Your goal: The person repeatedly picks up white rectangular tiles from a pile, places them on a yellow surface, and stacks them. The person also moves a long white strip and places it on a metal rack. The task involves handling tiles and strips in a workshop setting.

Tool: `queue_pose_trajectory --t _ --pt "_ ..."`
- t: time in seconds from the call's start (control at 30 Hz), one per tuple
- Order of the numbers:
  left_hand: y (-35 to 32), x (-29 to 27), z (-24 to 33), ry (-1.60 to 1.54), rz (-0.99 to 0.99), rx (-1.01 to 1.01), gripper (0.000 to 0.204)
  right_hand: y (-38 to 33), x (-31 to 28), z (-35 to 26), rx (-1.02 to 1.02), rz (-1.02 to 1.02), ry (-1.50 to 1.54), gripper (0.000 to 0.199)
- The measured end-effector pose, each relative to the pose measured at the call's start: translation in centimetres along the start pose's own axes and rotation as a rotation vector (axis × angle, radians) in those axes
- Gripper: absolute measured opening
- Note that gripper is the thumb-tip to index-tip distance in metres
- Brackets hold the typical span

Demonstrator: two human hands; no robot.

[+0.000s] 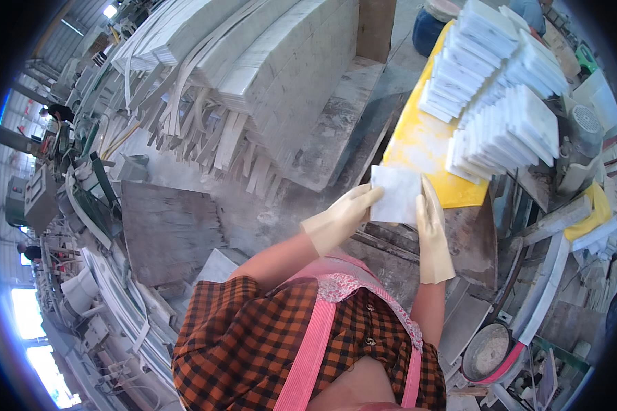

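Between my two gloved hands is a square white marble tile point(395, 195). My left hand point(349, 211), in a cream rubber glove, grips its left edge with the thumb over the near face. Against its right edge my right hand point(430, 214) presses with fingers stretched upward along the side. Just beyond the tile lies a yellow sheet point(418, 147). On that sheet stand rows of similar white tiles point(507, 130), leaning against one another on edge. The far sides of both hands are hidden.
Tall stacks of long marble strips point(274, 75) fill the far left, with loose offcuts hanging below. A blue drum point(426, 31) stands at the back. Near right are a round pan of pale powder point(487, 353) and a motor point(584, 130). A worn board point(168, 229) lies left.
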State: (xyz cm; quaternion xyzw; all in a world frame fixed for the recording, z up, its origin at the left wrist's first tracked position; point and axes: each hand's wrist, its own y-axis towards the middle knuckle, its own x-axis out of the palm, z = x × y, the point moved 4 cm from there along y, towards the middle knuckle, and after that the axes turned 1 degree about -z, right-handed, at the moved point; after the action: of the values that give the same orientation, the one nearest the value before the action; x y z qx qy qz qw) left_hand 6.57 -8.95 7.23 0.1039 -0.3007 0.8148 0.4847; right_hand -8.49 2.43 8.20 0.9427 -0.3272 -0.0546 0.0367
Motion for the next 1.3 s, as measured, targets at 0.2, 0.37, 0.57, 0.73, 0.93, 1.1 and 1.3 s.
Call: queue_pose_trajectory --t 0.2,0.37,0.57,0.73,0.93,1.1,1.3 --pt "1.6 6.5 -2.4 -0.152 -0.248 -0.050 0.049 -4.1 -5.2 -2.7 0.107 -0.127 0.378 0.101" --pt "0.9 8.8 -1.9 -0.348 -0.394 -0.068 0.051 -5.3 -6.9 -3.8 0.051 -0.066 0.353 0.110" --pt "2.5 7.6 -2.9 -0.279 -0.590 -0.051 0.043 -4.6 -9.4 -3.5 0.142 0.082 -0.026 0.039" --pt "4.3 8.3 -4.3 -0.590 -0.640 -0.092 0.046 -4.0 -10.5 -2.3 0.207 0.327 0.186 0.036" --pt "6.3 10.2 -4.8 -0.654 -0.284 -0.021 0.050 -4.7 -7.8 -2.4 -0.104 0.360 -0.155 0.089" --pt "7.1 11.8 -5.6 -0.693 -0.197 -0.122 0.049 -4.4 -8.5 -2.0 -0.113 0.382 -0.259 0.095" --pt "7.6 14.7 -5.9 -0.628 -0.392 -0.026 0.053 -5.0 -13.7 -3.5 -0.286 0.464 -0.428 0.042"
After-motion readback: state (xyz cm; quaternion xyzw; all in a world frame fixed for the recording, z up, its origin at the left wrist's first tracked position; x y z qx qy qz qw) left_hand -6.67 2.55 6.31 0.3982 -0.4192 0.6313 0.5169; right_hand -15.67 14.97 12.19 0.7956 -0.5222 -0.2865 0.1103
